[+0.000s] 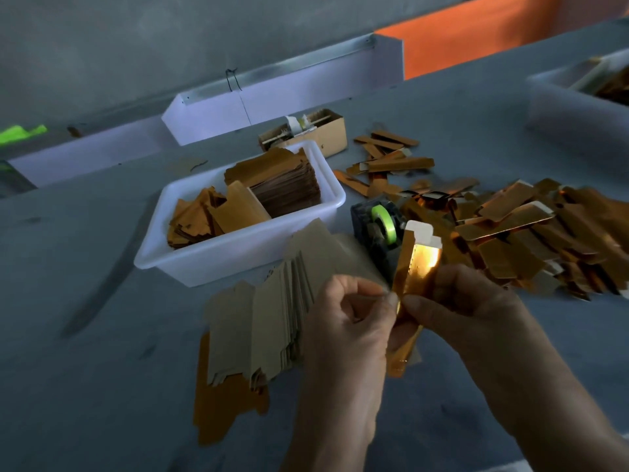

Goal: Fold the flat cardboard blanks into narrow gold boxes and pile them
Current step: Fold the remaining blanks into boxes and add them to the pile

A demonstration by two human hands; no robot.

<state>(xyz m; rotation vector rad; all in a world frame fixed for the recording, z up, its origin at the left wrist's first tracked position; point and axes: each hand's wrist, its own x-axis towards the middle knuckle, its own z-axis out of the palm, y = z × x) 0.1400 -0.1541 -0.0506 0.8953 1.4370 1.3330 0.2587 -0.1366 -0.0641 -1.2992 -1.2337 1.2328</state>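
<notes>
A narrow gold box (413, 277), partly folded, stands nearly upright between my hands, its white top flap open. My left hand (350, 321) pinches its left edge with thumb and forefinger. My right hand (466, 311) grips its right side. Below my left hand a fanned stack of flat cardboard blanks (265, 318) lies grey side up on the table. One gold-faced blank (221, 403) lies under the stack. To the right, a pile of folded gold boxes (531, 233) spreads over the table.
A white tub (238, 253) holds more gold blanks in two stacks. Beside it stands a black tape dispenser (377, 226) with green tape. Behind are a small cardboard box (326, 131), scattered gold boxes (391, 155), and another white tub (571, 107) at far right.
</notes>
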